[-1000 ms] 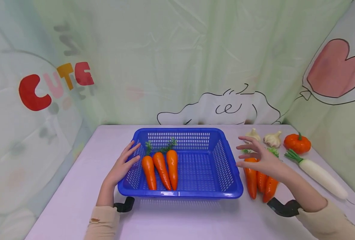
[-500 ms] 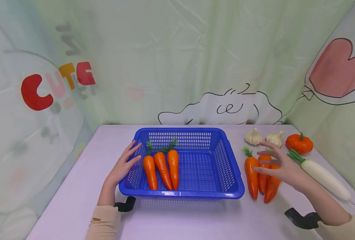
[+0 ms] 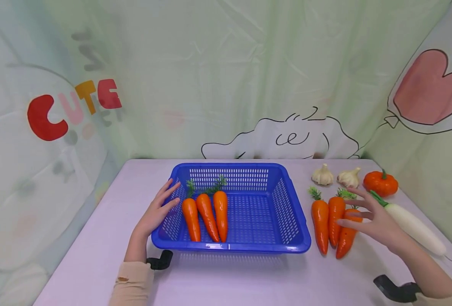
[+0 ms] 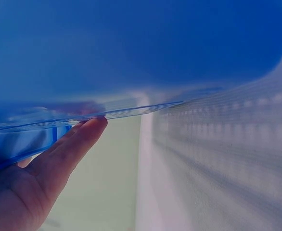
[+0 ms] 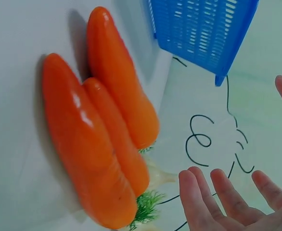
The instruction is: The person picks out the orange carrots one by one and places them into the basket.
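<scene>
blue basket (image 3: 266, 247) holds three carrots (image 3: 207, 216) (left hand (image 3: 154, 213) at its side).

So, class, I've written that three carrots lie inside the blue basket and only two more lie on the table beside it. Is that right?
Not quite: the second count is wrong. The head view shows three carrots on the table beside the blue basket, not two. The other three carrots do lie inside it.

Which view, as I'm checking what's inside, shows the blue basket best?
The head view: the blue basket shows nearly whole, three carrots inside, the left hand hiding little. The left wrist view has only a blurred close-up; the right wrist view, just part of its outside.
</scene>
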### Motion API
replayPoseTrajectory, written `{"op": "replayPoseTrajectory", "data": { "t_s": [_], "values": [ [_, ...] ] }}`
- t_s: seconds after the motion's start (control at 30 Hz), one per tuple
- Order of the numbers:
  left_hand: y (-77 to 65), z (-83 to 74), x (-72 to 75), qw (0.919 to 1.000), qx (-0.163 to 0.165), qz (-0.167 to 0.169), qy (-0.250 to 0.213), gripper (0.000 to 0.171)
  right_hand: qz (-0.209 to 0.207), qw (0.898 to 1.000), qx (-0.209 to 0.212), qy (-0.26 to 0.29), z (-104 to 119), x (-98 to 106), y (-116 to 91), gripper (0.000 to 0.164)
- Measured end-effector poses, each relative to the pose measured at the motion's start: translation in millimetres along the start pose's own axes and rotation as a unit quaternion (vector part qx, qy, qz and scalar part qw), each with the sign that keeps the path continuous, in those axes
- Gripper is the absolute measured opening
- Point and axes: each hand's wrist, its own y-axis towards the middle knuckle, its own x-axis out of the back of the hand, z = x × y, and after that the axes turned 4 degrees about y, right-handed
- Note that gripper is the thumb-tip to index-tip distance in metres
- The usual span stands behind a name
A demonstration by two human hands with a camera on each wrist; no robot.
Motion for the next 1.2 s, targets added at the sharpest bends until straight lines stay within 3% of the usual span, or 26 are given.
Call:
{"op": "replayPoseTrajectory", "data": {
  "t_s": [0.17, 0.47, 0.77, 1.0, 1.2],
  "values": [
    [-5.8, -14.3, 1.1, 1.0, 0.003, 0.002, 0.006, 0.05, -0.003, 1.0, -0.009, -0.008, -11.5, 2.6, -2.4, 0.086],
    [-6.1, -15.8, 1.8, 1.0, 0.004, 0.003, 0.006, 0.05, -0.026, 1.0, -0.005, -0.016, -33.6, 5.4, -5.7, 0.084],
    [7.1, 19.3, -2.5, 0.9999, -0.002, -0.001, 0.01, 0.051, -0.028, 0.999, -0.035, -0.026, -48.5, 7.1, -6.6, 0.085],
    [-5.7, -13.4, 1.0, 1.0, 0.002, 0.002, 0.003, 0.05, -0.004, 0.998, -0.066, -0.016, -58.2, 4.9, -3.3, 0.085],
    [-4.0, -10.8, 0.5, 1.0, 0.001, 0.001, 0.005, 0.049, 0.014, 0.996, -0.093, -0.011, -62.7, 0.2, 0.9, 0.089]
  ]
}}
